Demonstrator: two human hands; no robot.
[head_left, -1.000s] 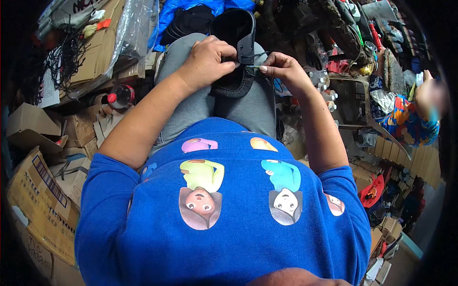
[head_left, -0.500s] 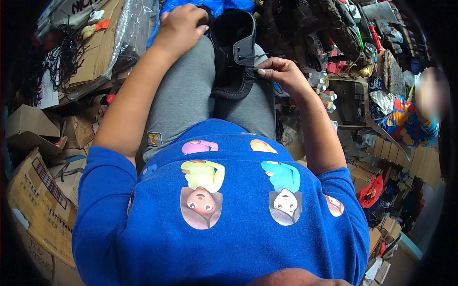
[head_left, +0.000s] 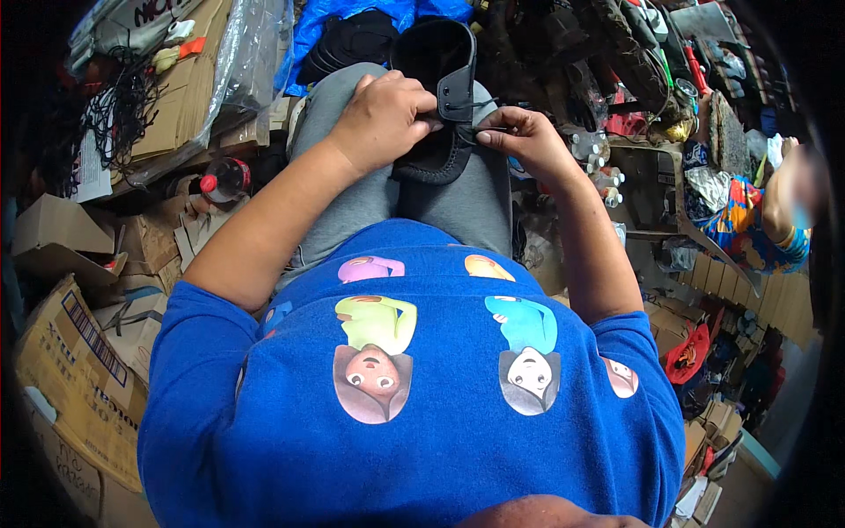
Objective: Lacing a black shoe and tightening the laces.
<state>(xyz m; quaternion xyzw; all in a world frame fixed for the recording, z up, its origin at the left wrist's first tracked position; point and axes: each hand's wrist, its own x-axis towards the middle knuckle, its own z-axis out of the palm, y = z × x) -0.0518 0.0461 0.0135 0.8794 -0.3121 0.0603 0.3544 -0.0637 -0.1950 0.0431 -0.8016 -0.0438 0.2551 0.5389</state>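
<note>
A black shoe upper point(head_left: 456, 79) lies across my thighs, its collar pointing away from me. Eyelets run along its flap, and heavy stitching edges the rounded toe end nearest me. Closed over the left side of the upper, my left hand point(head_left: 380, 121) has its thumb and fingertips at the opening by the flap. My right hand point(head_left: 523, 139) pinches a thin black lace point(head_left: 486, 129) at the right side of the flap. Another dark strand sticks out from the flap just above. The fingertips of my left hand are partly hidden inside the opening.
Stacked black shoe pieces point(head_left: 352, 42) rest on blue plastic beyond my left knee. A bottle with a red cap point(head_left: 227, 180) and cardboard boxes point(head_left: 66, 231) are at left. Small bottles point(head_left: 606, 180) stand at right. Another person in a colourful shirt point(head_left: 735, 216) is at far right.
My left hand has come from the black pieces beyond my knee toward me and right, onto the shoe upper. My right hand stays nearly in place. The other person's arm has moved.
</note>
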